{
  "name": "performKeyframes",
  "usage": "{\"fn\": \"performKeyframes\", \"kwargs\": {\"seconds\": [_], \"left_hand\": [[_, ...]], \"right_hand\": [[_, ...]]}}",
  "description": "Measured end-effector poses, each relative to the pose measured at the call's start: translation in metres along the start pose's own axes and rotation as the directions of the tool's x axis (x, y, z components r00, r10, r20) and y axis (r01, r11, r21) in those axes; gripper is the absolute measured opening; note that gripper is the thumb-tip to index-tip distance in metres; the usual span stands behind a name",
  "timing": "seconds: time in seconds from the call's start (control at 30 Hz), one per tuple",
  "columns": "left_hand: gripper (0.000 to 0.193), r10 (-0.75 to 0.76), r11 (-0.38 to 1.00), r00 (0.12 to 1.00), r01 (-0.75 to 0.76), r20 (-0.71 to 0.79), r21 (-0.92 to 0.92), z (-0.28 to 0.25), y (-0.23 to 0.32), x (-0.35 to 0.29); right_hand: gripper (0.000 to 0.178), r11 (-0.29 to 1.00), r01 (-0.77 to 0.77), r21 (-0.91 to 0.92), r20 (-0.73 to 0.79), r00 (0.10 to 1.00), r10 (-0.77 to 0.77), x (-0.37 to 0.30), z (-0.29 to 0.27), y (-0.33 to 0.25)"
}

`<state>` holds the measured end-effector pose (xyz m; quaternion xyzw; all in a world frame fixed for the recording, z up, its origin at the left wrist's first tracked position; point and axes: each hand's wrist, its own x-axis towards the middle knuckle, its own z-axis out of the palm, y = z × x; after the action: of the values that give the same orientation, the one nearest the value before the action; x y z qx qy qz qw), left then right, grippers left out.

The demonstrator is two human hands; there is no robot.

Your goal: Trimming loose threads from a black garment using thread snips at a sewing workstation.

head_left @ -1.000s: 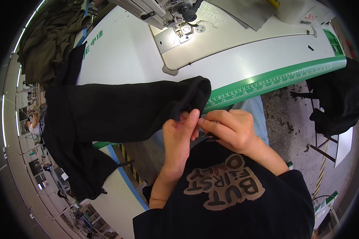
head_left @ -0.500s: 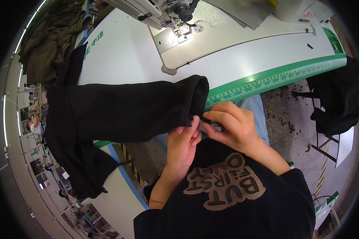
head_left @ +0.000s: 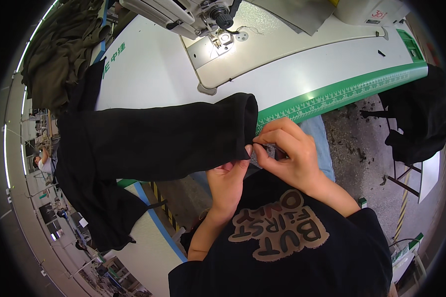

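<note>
A black garment [head_left: 158, 141] lies across the near edge of the sewing table, one tube-like part of it, like a sleeve or trouser leg, reaching toward me with its hemmed opening on the right. My left hand [head_left: 228, 180] grips the lower corner of that opening, thumb on top and fingers underneath. Close beside it, my right hand [head_left: 292, 156] is closed in a pinch at the same corner. A small dark bit shows at its fingertips, too small to name. The rest of the garment hangs down on the left.
A sewing machine [head_left: 203, 20] with its lamp lit stands at the far side of the table. Along the front edge runs a green ruler strip [head_left: 327, 99]. Dark olive fabric [head_left: 59, 54] is heaped at the far left; black cloth [head_left: 421, 119] hangs over a stand on the right.
My right hand has turned and risen slightly at the hem corner. My left thumb has shifted a little, and the opening looks flatter.
</note>
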<state>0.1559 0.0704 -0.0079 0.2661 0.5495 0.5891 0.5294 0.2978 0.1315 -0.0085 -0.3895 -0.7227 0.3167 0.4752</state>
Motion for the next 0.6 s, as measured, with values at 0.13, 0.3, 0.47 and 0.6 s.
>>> {"fn": "performKeyframes", "kwargs": {"seconds": [0.13,0.3,0.47,0.6], "left_hand": [[0.029,0.065,0.998,0.997,-0.065,0.033,-0.011,0.002,-0.001,0.001],[0.025,0.012,0.993,1.0,-0.015,-0.021,-0.115,0.004,0.002,-0.003],[0.024,-0.019,0.959,0.997,0.038,0.071,-0.279,0.007,0.014,-0.003],[0.025,-0.218,0.945,0.976,0.216,0.017,-0.246,0.008,0.022,0.0]], "right_hand": [[0.017,0.997,-0.063,0.034,-0.028,0.998,0.064,0.003,0.003,0.001],[0.01,0.788,-0.442,0.428,0.169,0.896,0.411,0.006,-0.001,-0.004],[0.01,0.161,-0.729,0.665,0.514,0.603,0.61,0.008,-0.005,-0.004],[0.01,0.379,-0.664,0.645,0.412,0.72,0.559,0.003,-0.002,0.001]]}}
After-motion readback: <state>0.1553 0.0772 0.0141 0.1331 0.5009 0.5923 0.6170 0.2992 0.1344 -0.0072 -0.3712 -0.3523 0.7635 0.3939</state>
